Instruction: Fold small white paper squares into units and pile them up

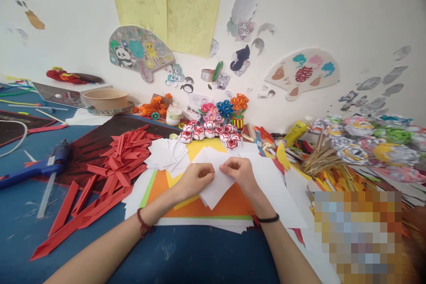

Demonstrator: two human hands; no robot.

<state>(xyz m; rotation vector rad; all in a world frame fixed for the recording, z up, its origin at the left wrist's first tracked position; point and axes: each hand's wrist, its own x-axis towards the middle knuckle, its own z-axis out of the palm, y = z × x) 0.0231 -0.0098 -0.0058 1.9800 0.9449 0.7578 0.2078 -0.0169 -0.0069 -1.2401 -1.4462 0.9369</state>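
- The blue table [199, 257] carries everything.
- The orange sheet [233, 204] lies at the table's middle, on stacked coloured paper.
- Red folded strips [123, 159] pile left of the orange sheet.
- The white paper square [216, 182] rests on the orange sheet, one corner pointing toward the person.
- The left hand [195, 179] pinches the white square's upper edge.
- The right hand [241, 173] pinches it too, just beside the left.

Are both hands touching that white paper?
Touching: the head view shows the left hand and right hand pinching the white paper along its top edge.
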